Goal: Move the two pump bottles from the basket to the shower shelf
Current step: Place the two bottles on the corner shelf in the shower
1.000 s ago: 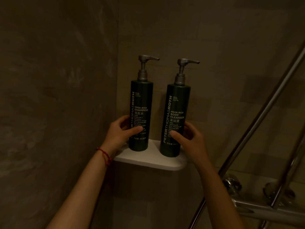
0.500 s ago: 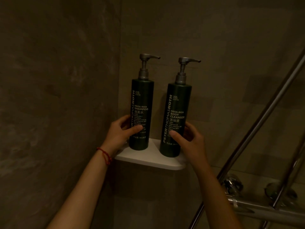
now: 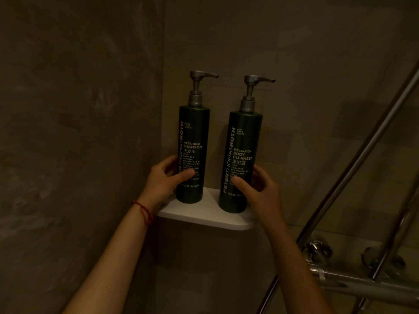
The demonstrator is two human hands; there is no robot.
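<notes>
Hardly anything has shifted since a second ago: both bottles stand where they stood, and your hands have stayed wrapped low on them. Your left hand (image 3: 162,177) has its grip closed around the lower part of the shampoo bottle (image 3: 192,152), thumb across the label, fingers behind. Your right hand (image 3: 260,189) is gripping the body cleanser bottle (image 3: 242,162) the same way, thumb pressed on the front near its base. Both bottles are upright, long axes vertical, bases resting on the white corner shelf (image 3: 204,215) at centre frame, pump spouts pointing toward the right of the frame. The basket is out of view. By the look of it, the placing is done and only the let-go remains. What that turns on is simple: each bottle sits straight ahead of its own hand, shampoo to the left, cleanser to the right, with a gap between them, so each hand can open and draw back down toward the lower frame without crossing the other. Mind the cleanser; it stands nearer the shelf's front edge, with the metal shower rail (image 3: 353,164) off to the right.
</notes>
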